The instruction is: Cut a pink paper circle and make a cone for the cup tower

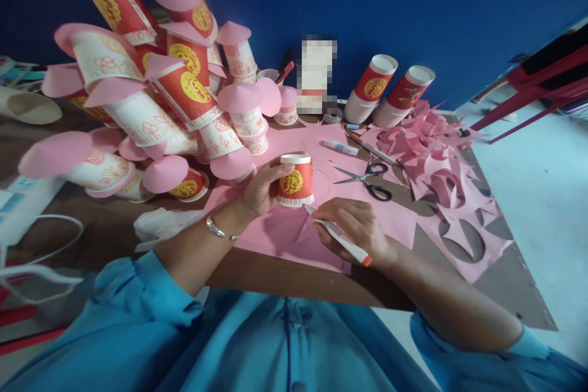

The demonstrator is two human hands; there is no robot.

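Currently, red cup [294, 182] clasped between left fingers [278, 171]; right fingers [340, 211] pinch white marker [343, 241].

Left forearm [195, 257] and right forearm [441, 294] converge from the near edge of the worktop [321, 286]. The left hand [261, 191] curls in an upright grip, thumb extended; the right hand [353, 223], near but separate, closes in a writing grip, knuckles uppermost.
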